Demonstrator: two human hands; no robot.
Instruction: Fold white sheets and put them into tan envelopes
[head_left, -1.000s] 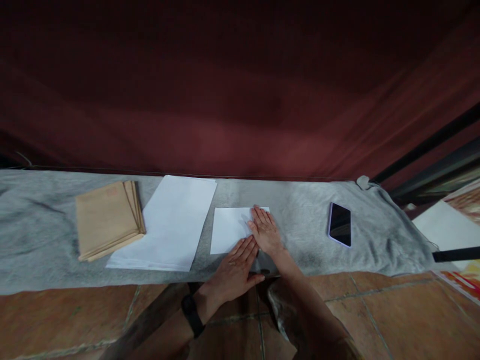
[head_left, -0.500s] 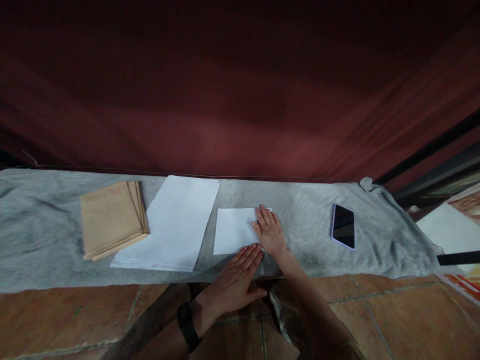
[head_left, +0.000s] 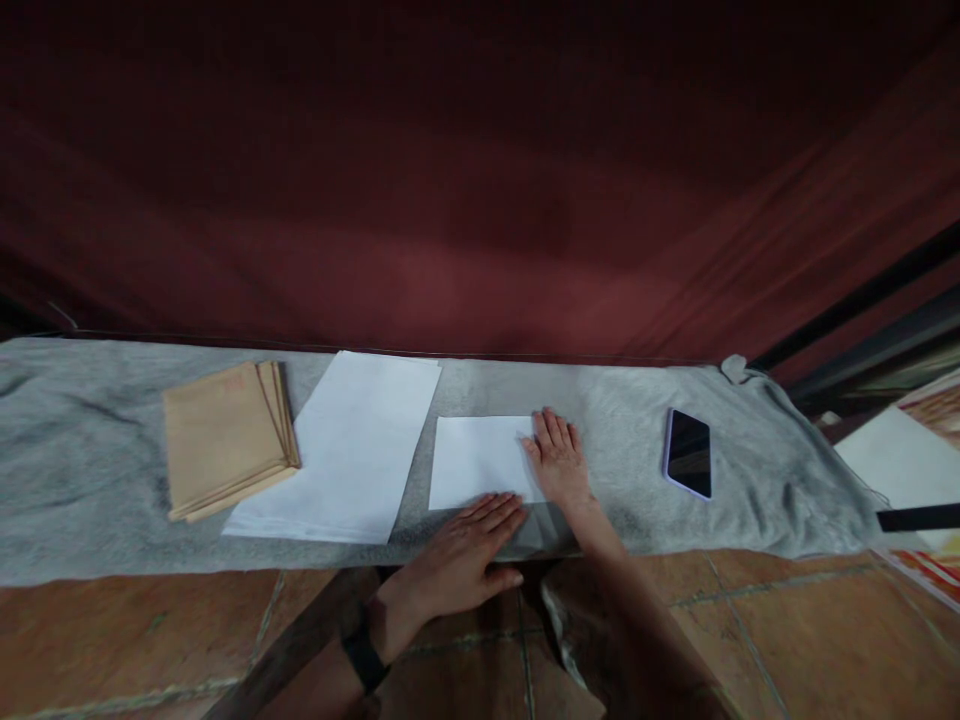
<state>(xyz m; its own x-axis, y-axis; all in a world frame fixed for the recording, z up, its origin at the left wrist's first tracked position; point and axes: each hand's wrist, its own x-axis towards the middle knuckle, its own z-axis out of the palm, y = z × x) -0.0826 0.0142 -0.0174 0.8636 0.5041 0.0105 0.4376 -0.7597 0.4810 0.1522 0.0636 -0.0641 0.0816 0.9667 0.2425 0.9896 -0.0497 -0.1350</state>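
White paper lies mid-bench on grey cloth, right hand flat, fingers slightly spread at its right edge, left hand flat at its near edge; we read smoothing, next move needing even pressure.

Free to pass over the cloth-covered counter between the right hand and the phone. Free as well along the strip beyond the small white sheet, up to the dark red backdrop, then walled off. Tight between that sheet and the white paper stack, with only a narrow gap. Barred at the sheet's near edge by the left hand, at its right end by the right. Blocked farther left by brown envelopes overlapping the stack; passable again left of them. Obstructed past the counter's right end by a black bar.
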